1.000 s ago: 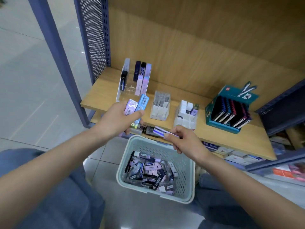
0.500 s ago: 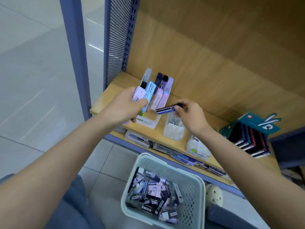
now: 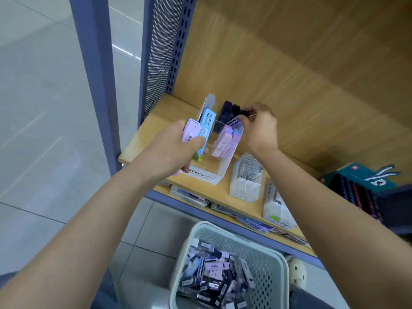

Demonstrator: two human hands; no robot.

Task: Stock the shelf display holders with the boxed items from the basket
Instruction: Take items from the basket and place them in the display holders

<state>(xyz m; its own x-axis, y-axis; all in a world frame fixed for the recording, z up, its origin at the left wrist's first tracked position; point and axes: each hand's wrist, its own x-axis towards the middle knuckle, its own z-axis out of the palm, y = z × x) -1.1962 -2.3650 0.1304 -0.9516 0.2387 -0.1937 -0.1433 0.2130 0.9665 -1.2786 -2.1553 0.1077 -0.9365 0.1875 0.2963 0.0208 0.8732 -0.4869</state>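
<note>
The left hand (image 3: 171, 150) hovers over the shelf's (image 3: 156, 121) front left corner, fingers and thumb clamped on a lilac box (image 3: 190, 130) and a blue box (image 3: 207, 121) held side by side. Their lower ends are buried in the palm. Behind it stands the clear display holder (image 3: 207, 176), its front label partly covered by that hand. The right hand (image 3: 262, 130) reaches to the holder's back right part, fingertips pinching a striped box (image 3: 235, 122) whose far end they hide. Below the shelf's front edge, the basket (image 3: 223, 228) of mixed boxes (image 3: 211, 277) is cut off by the frame's bottom. A teal carton (image 3: 361, 181) at the shelf's right end is blurred.
</note>
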